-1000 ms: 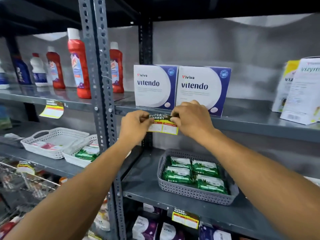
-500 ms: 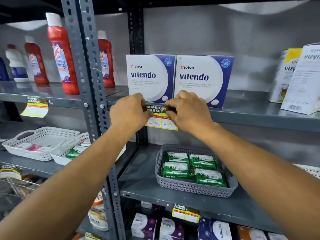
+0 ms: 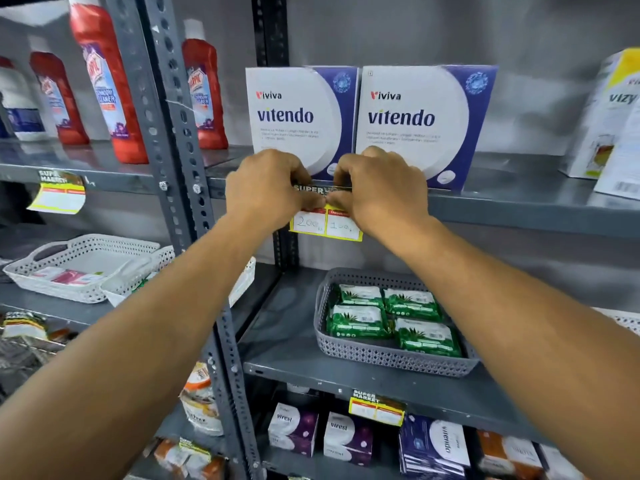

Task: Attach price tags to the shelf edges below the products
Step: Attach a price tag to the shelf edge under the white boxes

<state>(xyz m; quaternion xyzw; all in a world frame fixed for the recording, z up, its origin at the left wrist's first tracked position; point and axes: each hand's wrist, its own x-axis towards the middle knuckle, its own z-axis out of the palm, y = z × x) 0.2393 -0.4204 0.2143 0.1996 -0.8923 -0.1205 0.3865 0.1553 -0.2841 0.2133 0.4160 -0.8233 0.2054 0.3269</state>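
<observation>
Grey basket (image 3: 388, 358), green packets (image 3: 358, 320) inside.

Tight above our hands — open below

Vitendo boxes (image 3: 363, 119) crowd above our hands (image 3: 270, 188); beneath them, clear air down to the grey basket (image 3: 388, 358).

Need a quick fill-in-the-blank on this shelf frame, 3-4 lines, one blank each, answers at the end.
1. Both hands, left hand and right hand, press a price tag onto the shelf edge below two boxes labelled ____.
2. The grey basket on the shelf below holds ____ green packets.
3. The bottles left of the upright post are mostly ____ in colour.
4. The tag's printed header starts with the word ____.

Answers: vitendo; four; red; SUPER
</observation>
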